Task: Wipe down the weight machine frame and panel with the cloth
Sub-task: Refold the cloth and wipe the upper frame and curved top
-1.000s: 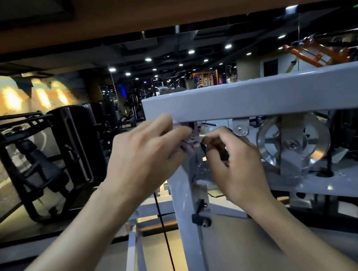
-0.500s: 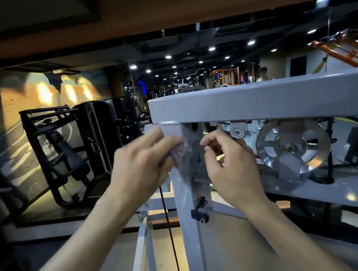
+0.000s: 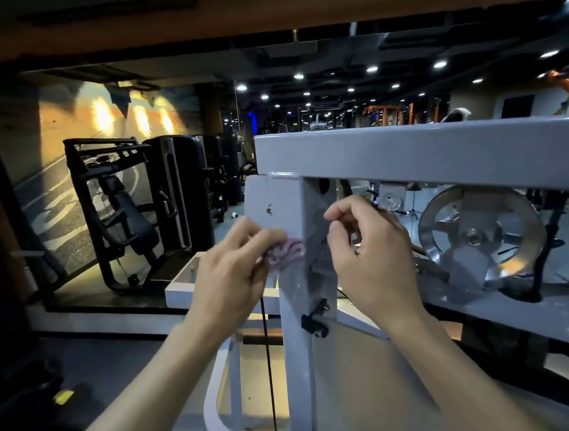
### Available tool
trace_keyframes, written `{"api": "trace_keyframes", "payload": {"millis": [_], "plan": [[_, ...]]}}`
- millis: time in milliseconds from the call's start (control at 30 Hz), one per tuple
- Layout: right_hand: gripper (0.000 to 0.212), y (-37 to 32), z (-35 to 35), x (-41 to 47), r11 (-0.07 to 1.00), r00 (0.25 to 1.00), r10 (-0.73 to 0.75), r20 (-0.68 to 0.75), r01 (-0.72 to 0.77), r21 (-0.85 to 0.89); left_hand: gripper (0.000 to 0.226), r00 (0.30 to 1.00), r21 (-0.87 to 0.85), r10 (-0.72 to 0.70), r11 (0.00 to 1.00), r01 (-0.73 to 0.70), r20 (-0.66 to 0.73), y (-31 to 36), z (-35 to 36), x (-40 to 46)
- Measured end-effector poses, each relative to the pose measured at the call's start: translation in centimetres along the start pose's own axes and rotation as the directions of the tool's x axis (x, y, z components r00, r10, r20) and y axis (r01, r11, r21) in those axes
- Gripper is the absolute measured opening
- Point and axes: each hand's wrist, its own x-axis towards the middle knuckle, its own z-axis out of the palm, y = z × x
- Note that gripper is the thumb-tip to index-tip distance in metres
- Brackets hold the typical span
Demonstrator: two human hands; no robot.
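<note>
- Your left hand (image 3: pixel 229 284) holds a bunched pink-lilac cloth (image 3: pixel 285 254) in a narrow grip and presses it on the vertical post (image 3: pixel 299 319) of the grey painted metal machine frame (image 3: pixel 428 156), just below the top corner.
- Your right hand (image 3: pixel 372 258) is beside the post on the other side, fingers curled. I cannot tell if it pinches something.
- I judge the task is in the middle: the upper post is under the cloth, while the lower post, the long horizontal beam and the flat panel (image 3: pixel 365 400) below seem left to do.
- The paint is smooth and a little glossy; the cloth looks soft and wrinkled.
- The round silver pulley wheel (image 3: pixel 482 236) is shiny metal.
</note>
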Motion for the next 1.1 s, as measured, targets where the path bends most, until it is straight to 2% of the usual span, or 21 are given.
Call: {"api": "trace_keyframes", "payload": {"millis": [100, 167, 333, 433, 500, 600, 667, 733, 833, 933, 1033, 1100], "plan": [[0.010, -0.1, 0.0, 0.1, 1.000, 1.000, -0.013, 0.014, 0.013, 0.002, 0.037, 0.997, -0.027, 0.012, 1.000, -0.010, 0.079, 0.5, 0.9, -3.3], [0.010, -0.2, 0.0, 0.1, 1.000, 1.000, -0.014, 0.020, 0.014, 0.011, 0.035, 0.996, -0.027, 0.019, 0.999, -0.017, 0.089, 0.4, 0.4, -2.6], [0.010, -0.4, 0.1, 0.1, 1.000, 1.000, -0.008, 0.020, 0.007, 0.008, 0.037, 0.994, -0.016, -0.090, 0.996, 0.089, -0.058, 0.8, -0.8, 2.7], [0.011, -0.4, 0.1, 0.0, 1.000, 1.000, 0.001, 0.013, -0.001, 0.009, 0.040, 0.991, -0.031, -0.093, 0.995, 0.091, -0.100, 0.9, 0.4, 1.5], [0.011, -0.3, 0.2, 0.2, 1.000, 1.000, -0.008, 0.002, 0.008, -0.003, 0.040, 0.995, -0.060, -0.077, 0.996, 0.073, -0.062, 0.8, 1.9, -2.0], [0.010, -0.2, 0.5, 0.4, 1.000, 1.000, -0.013, 0.008, 0.013, -0.016, 0.049, 0.993, -0.105, -0.079, 0.991, 0.089, 0.090, 0.8, 3.7, -7.7], [0.010, -0.2, 0.6, 0.2, 0.999, 1.000, -0.026, 0.007, 0.026, -0.035, 0.053, 0.986, -0.127, -0.093, 0.986, 0.111, 0.137, 0.4, 3.7, -8.2], [0.011, -0.1, 0.6, 0.2, 0.998, 0.999, -0.039, -0.003, 0.039, -0.054, 0.051, 0.990, -0.137, -0.106, 0.983, 0.118, 0.090, -0.2, 3.1, -5.9], [0.011, -0.2, 0.6, 0.2, 0.994, 0.998, -0.059, -0.025, 0.056, -0.089, 0.048, 0.991, -0.145, -0.122, 0.983, 0.113, -0.053, -0.3, 1.5, -0.7], [0.010, -0.2, 0.8, 0.1, 0.985, 0.995, -0.097, -0.022, 0.092, -0.147, 0.042, 0.993, -0.126, -0.072, 0.990, 0.060, -0.093, -0.2, 1.4, 0.6], [0.010, -0.2, 1.1, 0.0, 0.972, 0.991, -0.130, -0.020, 0.123, -0.200, 0.038, 0.999, -0.164, -0.027, 0.986, 0.021, -0.035, -0.3, 3.0, -3.5], [0.010, -0.2, 1.3, 0.0, 0.963, 0.990, -0.144, -0.008, 0.138, -0.232, 0.038, 0.998, -0.184, 0.007, 0.983, 0.006, 0.066, -0.6, 4.0, -6.7]]}}
